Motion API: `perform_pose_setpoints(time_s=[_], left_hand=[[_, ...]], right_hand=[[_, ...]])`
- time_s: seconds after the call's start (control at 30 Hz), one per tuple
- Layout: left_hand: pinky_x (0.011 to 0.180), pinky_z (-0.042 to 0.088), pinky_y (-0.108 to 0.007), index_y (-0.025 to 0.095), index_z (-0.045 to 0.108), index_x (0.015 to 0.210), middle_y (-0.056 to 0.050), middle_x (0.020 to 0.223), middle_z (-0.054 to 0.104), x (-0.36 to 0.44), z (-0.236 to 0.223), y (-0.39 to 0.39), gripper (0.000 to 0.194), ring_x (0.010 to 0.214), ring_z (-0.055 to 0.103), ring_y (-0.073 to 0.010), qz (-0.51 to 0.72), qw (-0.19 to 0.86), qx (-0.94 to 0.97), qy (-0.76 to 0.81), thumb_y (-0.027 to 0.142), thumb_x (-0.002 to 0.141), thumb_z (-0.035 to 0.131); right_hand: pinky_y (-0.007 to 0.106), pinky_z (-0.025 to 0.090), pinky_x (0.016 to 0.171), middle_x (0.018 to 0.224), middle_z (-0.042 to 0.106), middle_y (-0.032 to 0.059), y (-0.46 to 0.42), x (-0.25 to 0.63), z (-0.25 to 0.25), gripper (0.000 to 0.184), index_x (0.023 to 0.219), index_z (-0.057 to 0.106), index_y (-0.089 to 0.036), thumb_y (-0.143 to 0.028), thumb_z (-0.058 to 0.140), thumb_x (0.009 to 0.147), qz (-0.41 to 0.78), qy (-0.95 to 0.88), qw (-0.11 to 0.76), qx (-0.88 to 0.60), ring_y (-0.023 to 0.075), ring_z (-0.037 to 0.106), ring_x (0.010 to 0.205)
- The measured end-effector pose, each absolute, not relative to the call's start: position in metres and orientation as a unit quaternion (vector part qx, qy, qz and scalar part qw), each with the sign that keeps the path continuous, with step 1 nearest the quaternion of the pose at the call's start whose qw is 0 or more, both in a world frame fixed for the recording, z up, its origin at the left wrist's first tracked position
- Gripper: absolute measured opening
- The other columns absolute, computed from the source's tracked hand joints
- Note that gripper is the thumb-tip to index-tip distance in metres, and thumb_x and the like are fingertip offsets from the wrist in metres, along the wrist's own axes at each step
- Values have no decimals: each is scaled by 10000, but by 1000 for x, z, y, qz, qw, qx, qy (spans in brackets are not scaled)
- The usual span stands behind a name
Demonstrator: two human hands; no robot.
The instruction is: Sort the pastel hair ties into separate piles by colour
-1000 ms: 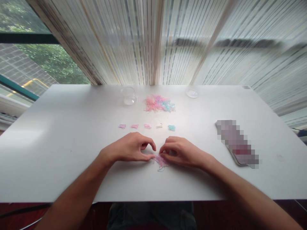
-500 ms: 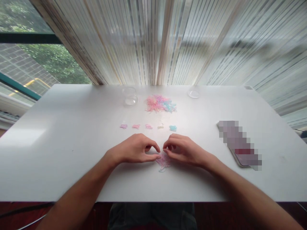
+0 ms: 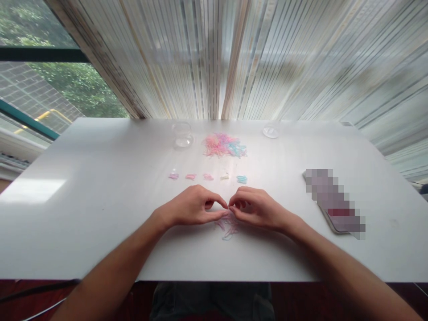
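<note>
My left hand (image 3: pixel 190 206) and my right hand (image 3: pixel 256 207) meet fingertip to fingertip over a small loose pile of thin pastel loops (image 3: pixel 229 232), pink, lilac and pale blue. The left thumb and forefinger are closed in a pinch. Pinched together too are the fingertips of my right hand, its other fingers curled. Whatever lies between the tips is too small to make out. Beyond my hands runs a row of small sorted bunches: purple (image 3: pixel 173 176), coral pink (image 3: pixel 191 177), light pink (image 3: pixel 208 177), cream (image 3: pixel 224 177) and blue (image 3: pixel 241 179).
A larger mixed heap of pastel loops (image 3: pixel 222 145) lies farther back on the white table (image 3: pixel 100 240). Left of it stands a clear round container (image 3: pixel 183 138); to its right lies a clear lid (image 3: pixel 270 132). A phone-like object (image 3: pixel 334 203), partly pixelated, rests at the right.
My left hand has moved slightly right, so its fingertips now meet those of my right hand. Its thumb and forefinger have closed together. The small pile looks more spread out.
</note>
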State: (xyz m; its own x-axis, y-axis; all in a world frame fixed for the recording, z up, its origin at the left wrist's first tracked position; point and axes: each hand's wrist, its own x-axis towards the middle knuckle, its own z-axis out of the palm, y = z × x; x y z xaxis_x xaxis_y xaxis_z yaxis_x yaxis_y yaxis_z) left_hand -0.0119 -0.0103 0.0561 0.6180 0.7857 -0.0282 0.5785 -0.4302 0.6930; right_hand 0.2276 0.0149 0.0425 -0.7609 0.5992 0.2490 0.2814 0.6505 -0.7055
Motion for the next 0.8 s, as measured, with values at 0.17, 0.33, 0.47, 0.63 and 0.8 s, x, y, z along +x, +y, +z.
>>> perform_pose_setpoints(time_s=[0.17,0.33,0.47,0.63,0.8], left_hand=[[543,336,-199,222,820,968,35,584,591,-10,53,-11,187,516,416,-76,148,351,832,404,271,871,668],[533,328,-191,214,820,950,48,561,552,-10,55,-11,191,510,407,-73,155,349,832,402,212,830,671],[535,320,-193,216,816,954,50,570,552,-10,56,-11,187,516,408,-72,151,350,831,406,219,835,671],[542,317,-198,220,816,946,55,553,529,-10,56,-11,181,518,401,-74,144,347,831,410,215,833,675],[561,338,-202,225,817,947,36,613,616,-10,56,-11,180,536,444,-78,128,339,835,413,218,841,672]], right_hand=[[216,418,617,738,603,-6,16,230,44,51,850,665,-175,-138,634,864,337,-874,236,-258,106,537,661],[212,407,607,712,586,-22,15,230,47,69,804,642,-180,-113,629,818,344,-870,234,-264,97,515,641],[214,402,598,700,574,-25,14,230,49,76,786,630,-182,-111,612,806,345,-869,233,-268,96,503,630],[213,402,595,699,562,-27,15,231,51,86,780,617,-182,-99,598,790,354,-865,239,-264,94,497,632],[215,422,602,713,571,-21,19,234,50,90,791,609,-188,-101,600,810,344,-858,266,-274,101,512,650]])
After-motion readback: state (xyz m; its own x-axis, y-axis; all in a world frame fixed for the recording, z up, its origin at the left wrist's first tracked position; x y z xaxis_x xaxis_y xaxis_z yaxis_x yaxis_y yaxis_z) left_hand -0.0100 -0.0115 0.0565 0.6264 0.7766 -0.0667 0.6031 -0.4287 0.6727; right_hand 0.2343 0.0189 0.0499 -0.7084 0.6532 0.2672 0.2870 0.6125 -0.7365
